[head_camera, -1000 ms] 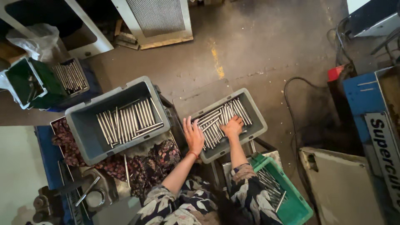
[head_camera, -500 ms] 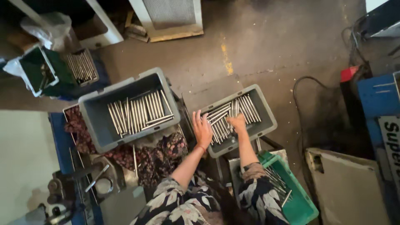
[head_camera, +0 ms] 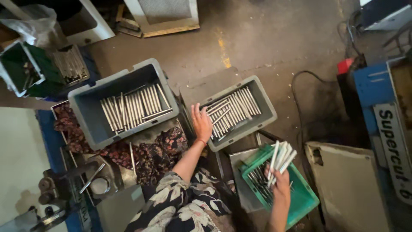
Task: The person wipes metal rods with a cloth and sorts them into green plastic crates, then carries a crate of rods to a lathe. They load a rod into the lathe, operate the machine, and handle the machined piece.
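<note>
Workshop floor: right hand (head_camera: 281, 189) clamps a bundle of rods (head_camera: 280, 160) over the green crate (head_camera: 307, 201); left hand (head_camera: 201, 123), fingers flat, rests on the part-filled grey bin (head_camera: 262, 101).

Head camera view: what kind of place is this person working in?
Probably a small metalworking shop. Grey plastic bins hold rows of cut metal rods, the right hand grips a bundle of rods over a green crate, and a blue machine stands on a stained concrete floor.

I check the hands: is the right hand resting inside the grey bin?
No, the right hand holds a bundle of metal rods above the green crate.
</note>
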The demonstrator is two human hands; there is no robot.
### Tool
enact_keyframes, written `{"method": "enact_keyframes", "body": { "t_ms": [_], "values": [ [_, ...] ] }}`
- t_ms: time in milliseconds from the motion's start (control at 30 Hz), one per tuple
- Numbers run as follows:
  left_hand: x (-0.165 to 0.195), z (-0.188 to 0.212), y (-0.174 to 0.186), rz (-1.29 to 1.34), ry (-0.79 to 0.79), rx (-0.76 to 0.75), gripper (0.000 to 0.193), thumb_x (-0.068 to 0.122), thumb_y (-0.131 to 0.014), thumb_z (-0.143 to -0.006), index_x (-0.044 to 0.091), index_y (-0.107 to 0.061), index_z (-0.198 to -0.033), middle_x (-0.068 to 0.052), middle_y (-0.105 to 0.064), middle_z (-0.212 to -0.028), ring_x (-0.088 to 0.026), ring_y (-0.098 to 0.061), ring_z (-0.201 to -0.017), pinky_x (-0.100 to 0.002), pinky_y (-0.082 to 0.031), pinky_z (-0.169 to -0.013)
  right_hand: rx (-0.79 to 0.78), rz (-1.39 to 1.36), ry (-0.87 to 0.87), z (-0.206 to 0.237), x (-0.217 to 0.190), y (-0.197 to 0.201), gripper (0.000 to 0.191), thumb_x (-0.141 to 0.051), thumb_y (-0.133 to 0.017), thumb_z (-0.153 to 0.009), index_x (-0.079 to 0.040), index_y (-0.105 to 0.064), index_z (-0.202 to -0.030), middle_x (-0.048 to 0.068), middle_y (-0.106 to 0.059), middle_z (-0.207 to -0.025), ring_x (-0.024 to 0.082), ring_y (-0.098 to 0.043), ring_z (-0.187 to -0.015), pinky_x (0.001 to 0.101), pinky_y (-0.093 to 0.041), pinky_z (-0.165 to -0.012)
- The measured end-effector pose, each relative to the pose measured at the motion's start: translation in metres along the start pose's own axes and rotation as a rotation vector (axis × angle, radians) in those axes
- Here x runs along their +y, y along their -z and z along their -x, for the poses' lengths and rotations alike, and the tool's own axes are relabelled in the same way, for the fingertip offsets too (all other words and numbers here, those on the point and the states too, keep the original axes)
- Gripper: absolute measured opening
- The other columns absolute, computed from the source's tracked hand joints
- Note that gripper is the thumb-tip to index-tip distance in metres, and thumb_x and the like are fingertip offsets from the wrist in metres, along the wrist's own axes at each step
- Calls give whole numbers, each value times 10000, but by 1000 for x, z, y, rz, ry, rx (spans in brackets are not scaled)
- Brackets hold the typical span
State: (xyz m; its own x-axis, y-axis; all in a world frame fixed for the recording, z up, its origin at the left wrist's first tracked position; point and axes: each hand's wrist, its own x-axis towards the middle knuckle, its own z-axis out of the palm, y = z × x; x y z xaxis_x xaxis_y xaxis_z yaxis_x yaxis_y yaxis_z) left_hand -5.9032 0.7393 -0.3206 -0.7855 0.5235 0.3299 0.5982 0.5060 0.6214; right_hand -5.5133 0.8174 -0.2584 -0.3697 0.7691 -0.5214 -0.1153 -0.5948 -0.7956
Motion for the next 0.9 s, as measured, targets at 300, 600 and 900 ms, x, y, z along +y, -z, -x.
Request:
{"method": "enact_keyframes", "body": {
  "t_ms": [300,600,900],
  "values": [
    [4,3,2,29,-7,19,353,60,-566,-956,18,-580,-1306,-218,-412,-1536,-463,-306,-1497,-519,-283,-1249,467,81,-431,59,49,70,327,-114,-675,-919,12,-561,-1199,164,-676,-913,266,-656,-707,385,-560,-579],
    [6,9,4,63,7,9,337,69,-560,-973,23,-584,-1306,-218,-406,-1541,-466,-300,-1500,-514,-295,-1240,-59,-114,61,-75,37,-98,512,-94,-574,-998,-14,-422,-1481,189,-648,-1322,300,-689,-1169,419,-573,-1013],
    [7,8,-1,39,27,1,332,66,-565,-973,34,-583,-1302,-226,-409,-1540,-469,-294,-1497,-525,-294,-1236,296,659,-165,-181,95,-251,1177,-401,-963,-807,58,-180,-1556,335,-363,-1493,406,-416,-1348,456,-381,-1118]
  ]
}}
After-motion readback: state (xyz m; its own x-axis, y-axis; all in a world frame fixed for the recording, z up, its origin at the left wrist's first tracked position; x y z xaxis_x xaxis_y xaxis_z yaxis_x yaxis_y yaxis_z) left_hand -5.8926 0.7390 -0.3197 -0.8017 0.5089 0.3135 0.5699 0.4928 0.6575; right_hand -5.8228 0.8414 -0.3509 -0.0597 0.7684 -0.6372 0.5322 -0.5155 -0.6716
